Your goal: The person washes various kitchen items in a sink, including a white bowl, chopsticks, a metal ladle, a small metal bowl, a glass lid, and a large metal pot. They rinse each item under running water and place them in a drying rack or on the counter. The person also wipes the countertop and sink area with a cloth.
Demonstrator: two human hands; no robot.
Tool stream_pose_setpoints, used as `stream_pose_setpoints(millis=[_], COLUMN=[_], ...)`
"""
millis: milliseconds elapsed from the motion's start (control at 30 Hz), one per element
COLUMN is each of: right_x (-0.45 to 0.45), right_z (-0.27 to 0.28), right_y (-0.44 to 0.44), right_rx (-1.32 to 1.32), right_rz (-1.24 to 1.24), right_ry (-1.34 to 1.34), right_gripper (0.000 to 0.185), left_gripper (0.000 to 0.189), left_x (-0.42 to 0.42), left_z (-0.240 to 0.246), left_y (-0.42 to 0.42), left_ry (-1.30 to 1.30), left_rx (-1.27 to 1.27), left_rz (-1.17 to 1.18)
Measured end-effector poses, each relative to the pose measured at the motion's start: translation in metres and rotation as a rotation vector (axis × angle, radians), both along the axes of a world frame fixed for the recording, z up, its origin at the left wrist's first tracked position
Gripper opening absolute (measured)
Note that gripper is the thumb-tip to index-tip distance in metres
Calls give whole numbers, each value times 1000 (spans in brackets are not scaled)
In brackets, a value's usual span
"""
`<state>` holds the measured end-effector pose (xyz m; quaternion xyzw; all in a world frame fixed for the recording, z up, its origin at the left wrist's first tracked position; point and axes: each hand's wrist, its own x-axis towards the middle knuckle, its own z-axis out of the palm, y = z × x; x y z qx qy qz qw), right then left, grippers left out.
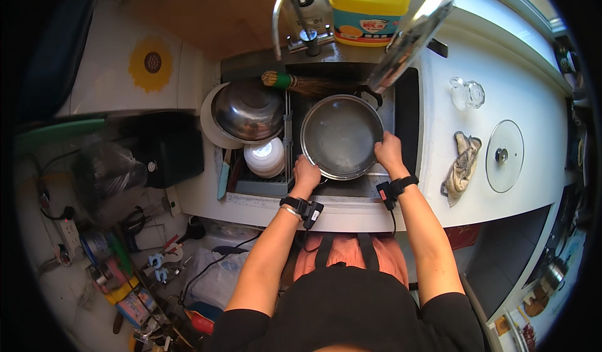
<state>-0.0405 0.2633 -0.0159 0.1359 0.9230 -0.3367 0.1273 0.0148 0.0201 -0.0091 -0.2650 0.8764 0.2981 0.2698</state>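
Note:
Both hands grip a round metal pan (342, 138) over the kitchen sink (408, 116). My left hand (306, 173) holds the near left rim, and my right hand (389, 148) has the right rim. The pan's inside looks wet. A black loop handle (370, 95) shows at its far right edge. Above that handle, the large chrome faucet (409, 41) reaches over the sink. Behind the pan lies a bamboo pot brush (301, 81) with a green band. What is under the pan is hidden.
Left of the pan, a rack (258, 187) holds an upturned steel bowl (249, 109), white bowls (264, 156) and a blue-handled knife (224, 178). A yellow detergent jug (369, 8) stands behind. At right lie a rag (462, 166), a glass lid (504, 164) and a glass jar (467, 93).

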Motion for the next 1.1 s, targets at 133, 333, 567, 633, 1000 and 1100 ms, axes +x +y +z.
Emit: stream_pose_setpoints(millis=[133, 333, 567, 633, 1000, 1100], right_x=[-26, -46, -49, -54, -106, -117], right_z=[48, 110, 155, 164, 194, 195], right_y=[-9, -16, -21, -26, -71, -86], right_rx=[97, 267, 477, 455, 596, 623], right_rz=[58, 146, 259, 288, 547, 583], right_ry=[62, -60, -81, -49, -243, -372], right_gripper=[15, 17, 16, 18, 26, 30], left_gripper=[29, 30, 54, 53, 25, 25], left_x=[6, 3, 13, 14, 13, 13], left_z=[-1, 8, 5, -1, 32, 39], left_y=[1, 25, 36, 38, 30, 24], left_ry=[-12, -171, 41, 4, -497, -585], left_rx=[270, 311, 496, 584, 1043, 1181], left_rz=[207, 83, 0, -20, 208, 330])
